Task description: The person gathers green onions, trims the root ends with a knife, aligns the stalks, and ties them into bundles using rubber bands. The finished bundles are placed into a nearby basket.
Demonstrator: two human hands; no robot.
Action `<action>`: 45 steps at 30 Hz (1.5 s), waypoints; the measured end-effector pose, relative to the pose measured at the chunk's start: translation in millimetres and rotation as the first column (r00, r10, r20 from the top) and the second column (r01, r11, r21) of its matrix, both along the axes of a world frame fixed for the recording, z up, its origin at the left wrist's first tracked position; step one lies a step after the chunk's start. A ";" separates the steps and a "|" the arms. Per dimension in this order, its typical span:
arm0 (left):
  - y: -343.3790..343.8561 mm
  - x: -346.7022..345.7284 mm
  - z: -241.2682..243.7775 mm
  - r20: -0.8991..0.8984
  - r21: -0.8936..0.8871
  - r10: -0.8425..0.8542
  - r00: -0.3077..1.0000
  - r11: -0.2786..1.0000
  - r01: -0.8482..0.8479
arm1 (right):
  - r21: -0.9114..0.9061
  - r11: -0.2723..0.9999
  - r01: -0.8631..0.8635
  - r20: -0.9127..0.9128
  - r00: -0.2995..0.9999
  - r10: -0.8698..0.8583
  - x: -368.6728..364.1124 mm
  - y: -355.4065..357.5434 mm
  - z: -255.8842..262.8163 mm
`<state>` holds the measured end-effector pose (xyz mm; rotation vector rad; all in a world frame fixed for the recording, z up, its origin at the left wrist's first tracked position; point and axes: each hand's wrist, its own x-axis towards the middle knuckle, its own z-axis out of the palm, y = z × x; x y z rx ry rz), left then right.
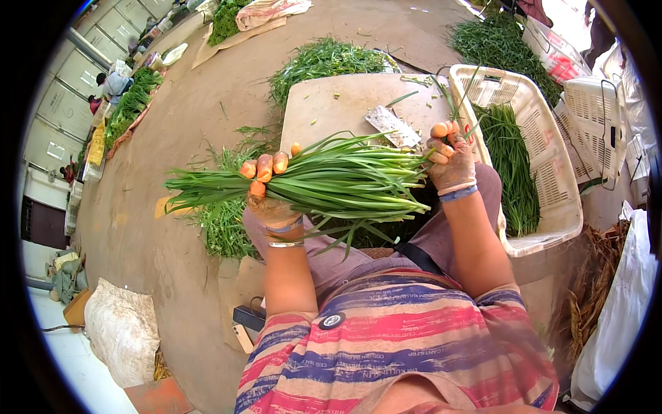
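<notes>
A thick bunch of long green leafy stalks, possibly garlic chives [341, 178], lies sideways above my lap, pale cut ends to the right. My left hand [269, 191], in a soiled fingerless glove, grips it around the leafy part. My right hand [449, 158], gloved likewise, is beside the cut ends with its fingers curled around a few loose stalks [457, 103] that stick up. Just beyond the bunch, a flat metal blade [393, 126] rests on a pale board [331, 116] strewn with stem scraps.
At right stands a white plastic crate [548, 155] with more stalks [509, 171] inside. Leaf heaps [331, 64] lie beyond the board and on the floor at left [227, 227]. Another crate [589, 124] leans farther right. A person [111, 85] is far off at left. A phone [242, 337] lies by my left side.
</notes>
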<state>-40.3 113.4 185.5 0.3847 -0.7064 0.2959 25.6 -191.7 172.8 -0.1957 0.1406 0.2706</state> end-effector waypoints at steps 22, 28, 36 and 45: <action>20.6 -2.5 8.8 0.129 0.077 -0.074 0.989 0.995 0.064 | -0.930 0.308 -0.200 0.001 0.837 0.547 -20.3 9.5 23.0; 30.8 -5.8 11.2 0.187 0.081 -0.077 0.979 0.995 0.063 | -0.952 0.262 -0.157 -0.074 0.951 0.300 9.9 -43.1 -24.1; 2.1 8.1 -3.1 0.072 -0.032 -0.213 0.974 0.976 0.215 | -0.820 0.349 -0.454 0.083 0.508 0.857 6.7 39.0 -0.2; 26.6 16.7 -25.2 -0.206 -0.136 0.006 0.979 0.990 -0.035 | -0.427 0.830 -0.358 0.280 0.821 0.498 3.3 2.6 -25.9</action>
